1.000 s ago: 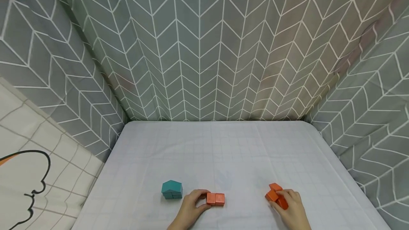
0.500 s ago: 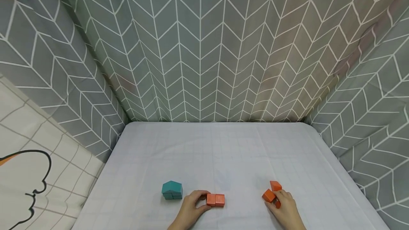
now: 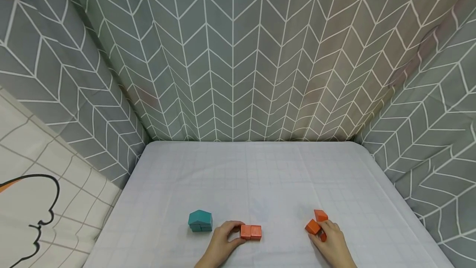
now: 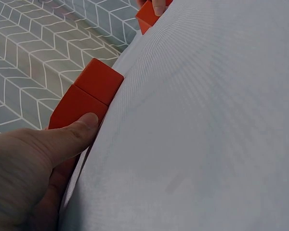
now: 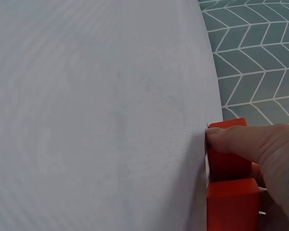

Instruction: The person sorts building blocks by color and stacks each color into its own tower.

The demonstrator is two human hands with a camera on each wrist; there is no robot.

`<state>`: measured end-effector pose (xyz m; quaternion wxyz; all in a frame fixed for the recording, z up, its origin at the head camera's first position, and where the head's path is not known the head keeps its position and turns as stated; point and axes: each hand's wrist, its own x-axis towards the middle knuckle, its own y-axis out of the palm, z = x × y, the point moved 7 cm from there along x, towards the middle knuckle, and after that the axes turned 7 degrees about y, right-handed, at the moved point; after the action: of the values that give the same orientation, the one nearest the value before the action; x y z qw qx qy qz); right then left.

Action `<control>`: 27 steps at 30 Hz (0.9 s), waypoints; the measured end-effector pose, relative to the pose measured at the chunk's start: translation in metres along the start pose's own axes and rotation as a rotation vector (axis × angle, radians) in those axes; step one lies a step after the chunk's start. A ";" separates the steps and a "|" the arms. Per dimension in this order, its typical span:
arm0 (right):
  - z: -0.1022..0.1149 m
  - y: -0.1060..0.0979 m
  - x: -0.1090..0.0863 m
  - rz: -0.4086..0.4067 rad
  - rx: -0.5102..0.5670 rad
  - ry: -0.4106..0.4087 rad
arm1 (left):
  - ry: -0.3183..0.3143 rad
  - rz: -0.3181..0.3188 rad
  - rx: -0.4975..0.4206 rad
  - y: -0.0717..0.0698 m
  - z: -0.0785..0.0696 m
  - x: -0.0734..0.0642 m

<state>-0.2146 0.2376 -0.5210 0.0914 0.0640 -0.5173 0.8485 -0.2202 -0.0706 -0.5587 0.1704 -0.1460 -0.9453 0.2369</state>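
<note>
Across the near part of the bench [image 3: 282, 173], the left hand [image 3: 222, 241] holds the first orange cube [image 3: 246, 231] between thumb and fingers, the grip only as wide as that block. Its thumb lies along one side of it. A second orange cube [image 3: 256, 232] sits flush against the first on its right, face to face. Well apart from these, the right hand [image 3: 332, 241] pinches an angled orange cube [image 3: 312, 227], set askew to the pair; whether it rests on the bench is hard to tell. Beside it shows a partly hidden orange block [image 3: 323, 237], its shape covered by the fingers. Just beyond that hand lies a slanted orange block [image 3: 320, 215]. Out to the left of the left hand, near it, stands a teal stack [image 3: 200, 221], a peaked piece on top of smaller ones. White cloth covers the bench. Past its far edge hangs a grey curtain [image 3: 245, 53] with white zigzag lines; at far left, a white gridded cloth [image 3: 67, 202] bears a black outline.
</note>
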 end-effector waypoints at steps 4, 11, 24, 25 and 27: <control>0.001 0.000 0.001 0.003 0.004 -0.003 | 0.006 -0.005 -0.003 0.000 0.001 -0.001; 0.005 -0.006 0.004 -0.023 0.041 -0.033 | 0.011 -0.011 0.000 0.000 0.000 0.000; 0.051 -0.017 0.036 -0.141 0.112 -0.236 | 0.043 -0.023 0.014 -0.001 -0.002 0.000; 0.057 -0.015 0.037 -0.135 0.123 -0.252 | 0.048 -0.026 0.012 -0.001 -0.002 -0.001; 0.071 -0.011 0.039 -0.119 0.150 -0.285 | 0.052 -0.029 0.008 -0.001 -0.002 -0.001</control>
<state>-0.2490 0.1829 -0.4711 0.0621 0.2206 -0.4557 0.8601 -0.2186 -0.0711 -0.5569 0.1989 -0.1376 -0.9417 0.2341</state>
